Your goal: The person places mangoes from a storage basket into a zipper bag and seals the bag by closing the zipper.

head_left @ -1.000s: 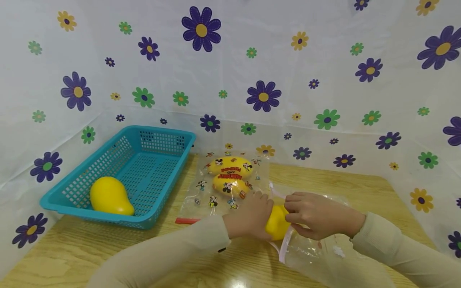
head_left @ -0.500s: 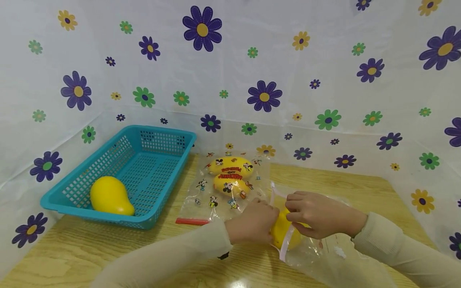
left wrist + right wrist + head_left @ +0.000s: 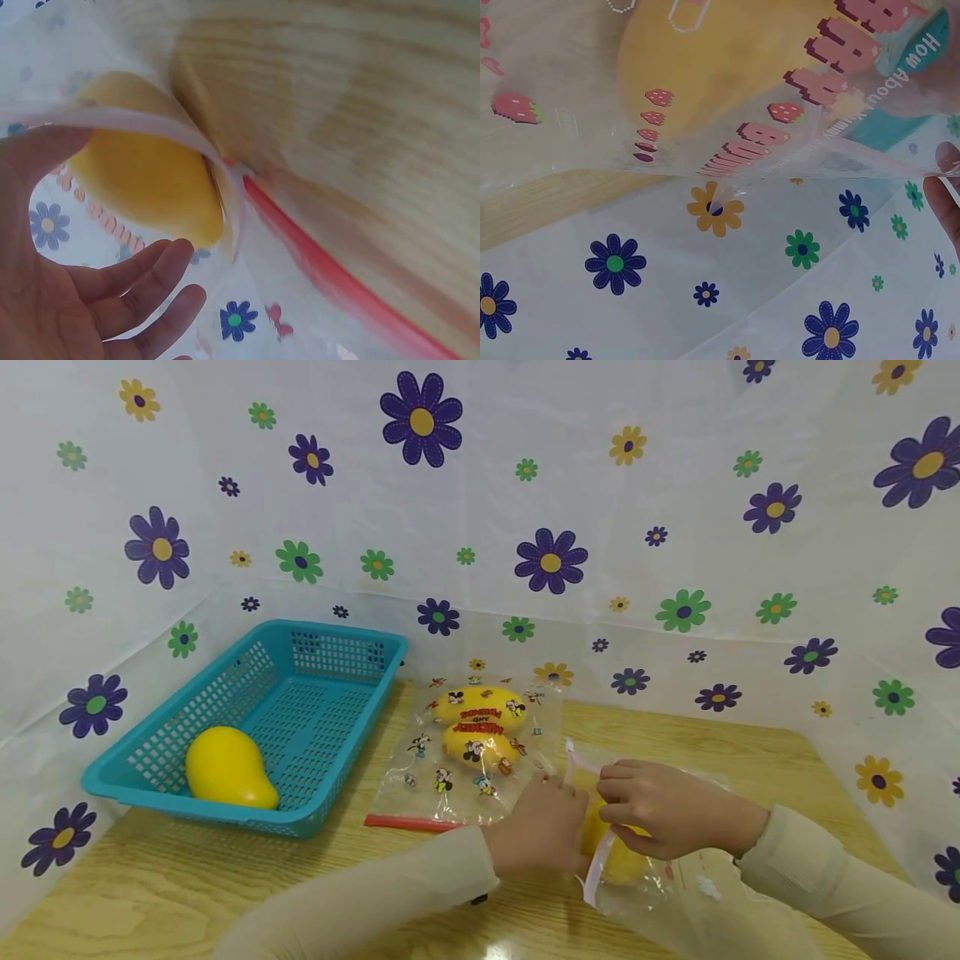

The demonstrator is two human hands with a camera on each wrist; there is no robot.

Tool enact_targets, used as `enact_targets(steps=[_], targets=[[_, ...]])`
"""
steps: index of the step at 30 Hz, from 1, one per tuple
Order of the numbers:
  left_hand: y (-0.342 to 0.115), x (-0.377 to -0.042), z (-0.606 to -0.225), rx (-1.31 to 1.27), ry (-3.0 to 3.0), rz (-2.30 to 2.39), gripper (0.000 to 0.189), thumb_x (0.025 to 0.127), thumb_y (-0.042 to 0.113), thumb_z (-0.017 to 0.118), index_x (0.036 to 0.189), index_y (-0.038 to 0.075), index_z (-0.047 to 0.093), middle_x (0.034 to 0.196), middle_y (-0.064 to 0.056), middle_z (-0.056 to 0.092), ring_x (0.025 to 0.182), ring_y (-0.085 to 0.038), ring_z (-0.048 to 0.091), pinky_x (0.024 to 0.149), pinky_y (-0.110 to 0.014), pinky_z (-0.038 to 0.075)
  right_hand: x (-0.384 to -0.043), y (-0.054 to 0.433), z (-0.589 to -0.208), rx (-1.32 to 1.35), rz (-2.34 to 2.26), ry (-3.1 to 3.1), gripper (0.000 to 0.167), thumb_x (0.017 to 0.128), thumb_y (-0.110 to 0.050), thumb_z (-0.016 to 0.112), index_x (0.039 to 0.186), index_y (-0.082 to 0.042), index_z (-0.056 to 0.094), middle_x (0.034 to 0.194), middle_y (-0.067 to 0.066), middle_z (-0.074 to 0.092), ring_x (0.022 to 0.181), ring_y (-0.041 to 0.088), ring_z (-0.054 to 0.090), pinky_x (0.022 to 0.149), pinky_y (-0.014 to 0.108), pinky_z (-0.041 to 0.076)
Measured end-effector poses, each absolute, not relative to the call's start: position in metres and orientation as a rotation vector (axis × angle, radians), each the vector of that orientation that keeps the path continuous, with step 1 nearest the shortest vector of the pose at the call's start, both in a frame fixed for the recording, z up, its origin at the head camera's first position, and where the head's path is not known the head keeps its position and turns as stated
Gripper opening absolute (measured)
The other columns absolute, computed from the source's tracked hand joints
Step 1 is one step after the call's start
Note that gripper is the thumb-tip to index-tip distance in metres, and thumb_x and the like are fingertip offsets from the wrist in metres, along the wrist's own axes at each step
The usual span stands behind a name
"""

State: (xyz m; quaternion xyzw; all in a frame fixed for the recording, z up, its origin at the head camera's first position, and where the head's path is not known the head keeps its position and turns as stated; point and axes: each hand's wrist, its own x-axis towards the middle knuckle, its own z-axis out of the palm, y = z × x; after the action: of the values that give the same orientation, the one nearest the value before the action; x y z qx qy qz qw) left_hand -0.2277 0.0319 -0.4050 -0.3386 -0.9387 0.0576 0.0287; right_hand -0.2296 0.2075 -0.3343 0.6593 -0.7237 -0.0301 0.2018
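Note:
A yellow mango (image 3: pixel 625 864) lies inside the mouth of a clear zip bag (image 3: pixel 693 902) with a pale pink zip strip and pink lettering. My right hand (image 3: pixel 671 806) pinches the upper edge of that mouth, holding it raised. At the opening is my left hand (image 3: pixel 536 827); in the left wrist view its fingers (image 3: pixel 142 289) are spread and loosely bent, apart from the mango (image 3: pixel 154 176), with the thumb by the pale rim. The right wrist view looks through the printed plastic bag (image 3: pixel 562 142) at the mango (image 3: pixel 712 67).
Behind my left hand lies another clear bag (image 3: pixel 397 789) with a red zip, cartoon prints and two yellow mangoes inside. To the left stands a blue-green basket (image 3: pixel 367 727) with one mango (image 3: pixel 228 768). A flower-printed sheet (image 3: pixel 480 510) surrounds the wooden table (image 3: pixel 390 893).
My left hand has moved to the right, and the mango has gone from the bag's mouth further inside. Its fingers have come off the mango. My right hand keeps its place on the bag's edge.

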Motion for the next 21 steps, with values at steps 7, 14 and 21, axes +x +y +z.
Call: enact_targets(steps=[7, 14, 21], targets=[[0.013, -0.23, -0.393, -0.996, -2.84, 0.236, 0.065, 0.073, 0.073, 0.057, 0.106, 0.017, 0.058, 0.096, 0.005, 0.064, 0.092, -0.016, 0.057, 0.093, -0.035, 0.04, -0.23, 0.207, -0.334, 1.845, -0.092, -2.007, 0.01, 0.08, -0.015, 0.062, 0.073, -0.019, 0.058, 0.07, -0.007, 0.043, 0.068, 0.008, 0.037, 0.066, 0.022, 0.037], [0.002, -0.232, -0.387, -1.017, -2.794, 0.261, 0.056, 0.078, 0.068, 0.057, 0.109, 0.022, 0.061, 0.1, 0.005, 0.063, 0.097, -0.017, 0.058, 0.093, -0.036, 0.042, -0.23, 0.207, -0.333, 1.836, -0.103, -2.023, 0.009, 0.082, -0.016, 0.061, 0.074, -0.019, 0.059, 0.071, -0.006, 0.044, 0.068, 0.008, 0.038, 0.066, 0.022, 0.038], [0.015, -0.231, -0.405, -1.149, -2.75, 0.162, 0.027, 0.08, 0.05, 0.063, 0.1, 0.032, 0.067, 0.087, 0.008, 0.061, 0.08, -0.013, 0.054, 0.083, -0.032, 0.042, -0.228, 0.206, -0.335, 1.834, -0.089, -2.024, 0.008, 0.083, -0.016, 0.06, 0.074, -0.018, 0.061, 0.07, -0.006, 0.044, 0.068, 0.008, 0.038, 0.065, 0.021, 0.037]])
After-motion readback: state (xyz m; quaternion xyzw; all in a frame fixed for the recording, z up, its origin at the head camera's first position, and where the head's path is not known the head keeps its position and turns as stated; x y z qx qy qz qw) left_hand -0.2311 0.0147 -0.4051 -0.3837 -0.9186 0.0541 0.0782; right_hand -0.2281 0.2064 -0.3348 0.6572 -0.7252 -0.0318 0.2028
